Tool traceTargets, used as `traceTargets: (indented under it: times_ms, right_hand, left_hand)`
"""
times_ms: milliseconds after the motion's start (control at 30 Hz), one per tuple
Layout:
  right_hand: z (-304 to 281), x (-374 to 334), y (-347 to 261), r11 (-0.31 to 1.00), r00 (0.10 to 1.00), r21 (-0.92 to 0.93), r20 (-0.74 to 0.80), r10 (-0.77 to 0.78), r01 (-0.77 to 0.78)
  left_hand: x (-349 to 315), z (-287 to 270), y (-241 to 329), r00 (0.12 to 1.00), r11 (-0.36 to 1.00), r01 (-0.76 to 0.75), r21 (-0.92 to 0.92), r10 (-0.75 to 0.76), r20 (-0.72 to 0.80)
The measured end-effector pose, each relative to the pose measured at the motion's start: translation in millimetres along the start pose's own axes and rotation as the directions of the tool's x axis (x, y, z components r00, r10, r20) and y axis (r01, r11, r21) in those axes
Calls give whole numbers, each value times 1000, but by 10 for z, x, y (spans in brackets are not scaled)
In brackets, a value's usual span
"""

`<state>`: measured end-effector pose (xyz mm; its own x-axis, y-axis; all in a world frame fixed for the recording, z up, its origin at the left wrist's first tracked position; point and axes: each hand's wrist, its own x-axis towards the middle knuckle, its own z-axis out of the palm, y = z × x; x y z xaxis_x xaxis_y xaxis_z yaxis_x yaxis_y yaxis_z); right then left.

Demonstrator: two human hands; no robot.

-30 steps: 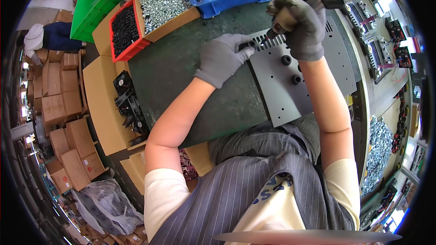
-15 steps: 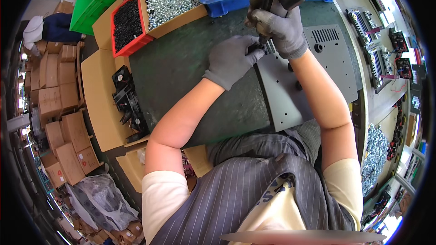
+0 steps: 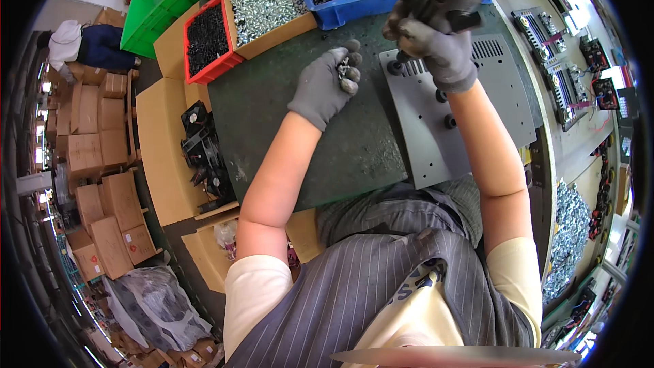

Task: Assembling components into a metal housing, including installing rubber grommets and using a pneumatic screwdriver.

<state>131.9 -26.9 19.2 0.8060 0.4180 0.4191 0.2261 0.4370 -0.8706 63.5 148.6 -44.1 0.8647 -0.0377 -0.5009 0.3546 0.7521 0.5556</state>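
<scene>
My left hand (image 3: pixel 321 87), in a grey glove, is raised over the dark green mat with its fingers curled round a few small metal screws (image 3: pixel 343 68). My right hand (image 3: pixel 441 54), gloved too, grips a dark power screwdriver (image 3: pixel 449 0), which is blurred at its top. The tool is held above a grey metal panel (image 3: pixel 436 157) with slotted vents and small holes. Black round feet (image 3: pixel 450 121) stand on the panel, one near its far left corner and others by my right wrist. My right hand and forearm hide part of the panel, and the driver's tip is hidden.
Along the far edge stand a red bin (image 3: pixel 206 37) of black parts, a carton (image 3: pixel 267 3) of silver screws and a blue bin (image 3: pixel 354 3) of black screws. A carton with black fans (image 3: pixel 204 157) is left. Assemblies (image 3: pixel 555 68) lie right; a person (image 3: pixel 102 44) bends far left.
My left hand has drawn back left from the panel's far left corner, showing screws in its fingers. My right hand has lifted the driver up and right, uncovering a black foot there.
</scene>
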Motion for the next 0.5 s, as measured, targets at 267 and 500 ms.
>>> traceTargets:
  times_ms: [267, 500]
  right_hand:
    - [-93, 163, 246, 998, 994, 10, 95, 54, -55]
    - [-49, -66, -211, 931, 986, 331, 13, -168, 154]
  left_hand:
    - [-198, 115, -336, 996, 991, 54, -124, -44, 84]
    - [-330, 144, -499, 986, 973, 99, -209, -67, 154]
